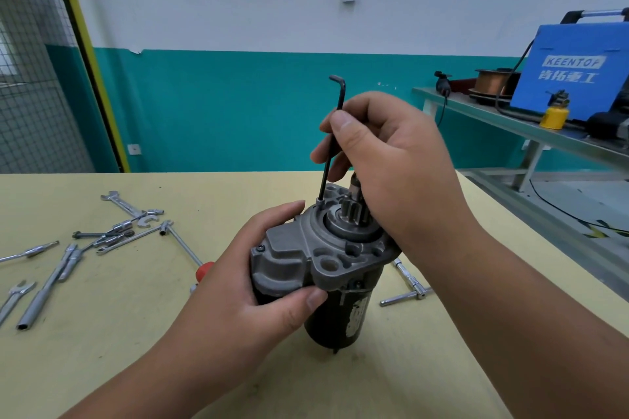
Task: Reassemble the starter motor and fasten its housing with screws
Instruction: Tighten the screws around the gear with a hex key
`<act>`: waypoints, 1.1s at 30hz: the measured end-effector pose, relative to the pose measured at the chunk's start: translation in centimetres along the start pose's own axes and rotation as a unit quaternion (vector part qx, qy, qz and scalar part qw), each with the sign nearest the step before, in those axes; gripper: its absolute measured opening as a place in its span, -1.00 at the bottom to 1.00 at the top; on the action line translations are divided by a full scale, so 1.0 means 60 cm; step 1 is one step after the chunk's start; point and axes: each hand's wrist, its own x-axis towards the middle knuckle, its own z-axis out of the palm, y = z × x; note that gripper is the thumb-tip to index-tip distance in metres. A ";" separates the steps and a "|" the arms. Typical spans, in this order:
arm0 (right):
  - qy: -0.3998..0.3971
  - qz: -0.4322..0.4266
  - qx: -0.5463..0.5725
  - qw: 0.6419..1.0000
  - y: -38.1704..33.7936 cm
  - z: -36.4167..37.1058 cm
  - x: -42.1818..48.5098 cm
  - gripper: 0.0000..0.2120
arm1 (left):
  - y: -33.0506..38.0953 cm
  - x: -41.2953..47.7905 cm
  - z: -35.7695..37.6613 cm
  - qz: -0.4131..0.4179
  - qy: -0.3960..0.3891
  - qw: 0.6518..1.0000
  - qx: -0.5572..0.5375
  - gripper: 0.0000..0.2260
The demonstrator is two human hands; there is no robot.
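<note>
One starter motor (306, 258); one hex key (341, 95); one blue welder (571, 78); one yellow can (554, 116).

This is a workshop: spanners (124, 204) and socket bars (47, 287) lie scattered over a pale yellow surface (136, 343). On a metal surface (473, 105) at the right stands a blue welding machine (571, 78) marked KEENTOP, with a spool of copper wire (490, 80) and a yellow oil can (554, 116) near it. A wire-mesh partition (30, 78) in a yellow frame closes the left side, next to a bare wall (238, 105) painted teal and white.
</note>
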 end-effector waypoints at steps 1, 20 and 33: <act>0.000 -0.001 0.004 1.000 0.000 0.000 0.000 -0.84 | -0.001 0.000 0.000 0.000 0.001 1.000 0.002 -0.37; 0.001 -0.011 -0.042 0.999 0.009 -0.002 0.000 -0.80 | 0.000 -0.001 0.001 -0.002 0.001 1.000 -0.005 -0.36; 0.020 -0.037 -0.070 0.997 0.008 -0.001 0.000 -0.74 | 0.001 -0.002 0.004 0.005 0.003 1.000 -0.004 -0.37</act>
